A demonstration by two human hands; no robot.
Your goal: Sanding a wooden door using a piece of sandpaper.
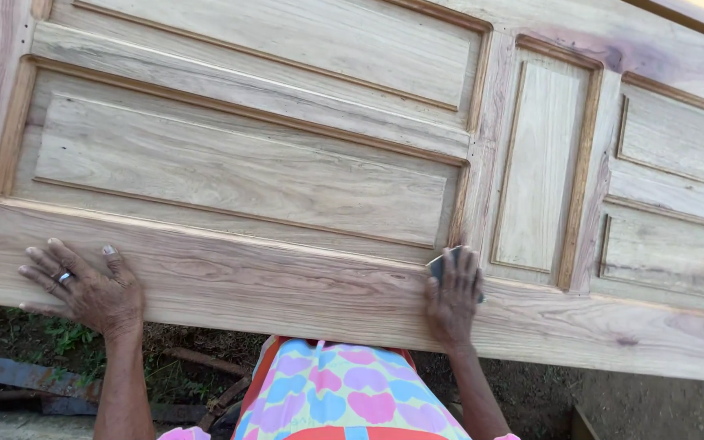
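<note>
Nearest to you is your own patterned garment (pixel 344 391), with bright heart shapes, just below the near edge of the door (pixel 303 293). Under that edge you see dirt ground (pixel 547 399) with a few green weeds (pixel 67 334) and some dark scrap pieces at lower left.

Your left hand (pixel 87 285) lies flat on the door's near rail, toward its left end, fingers spread wide and pointing away from you and to the left. It grips nothing; it only presses on the wood. A ring (pixel 64 277) shows on one finger.

Your right hand (pixel 452 293) rests on the same rail near the middle of the door, fingers curled over a small dark grey sanding pad (pixel 442 265). The pad sits right at the moulded inner edge of the rail, at the bottom of the upright piece between two panels. Most of the pad is hidden under your fingers, so you cannot tell its full shape.

The door lies across your view, its long axis running left to right and dipping slightly to the right. The near rail runs along that axis, so the bare wood stretches away on both sides of the right hand. Farther out lie the wide raised panel (pixel 238 171), a narrow upright panel (pixel 539 163) and smaller panels (pixel 678 138) at the right.
</note>
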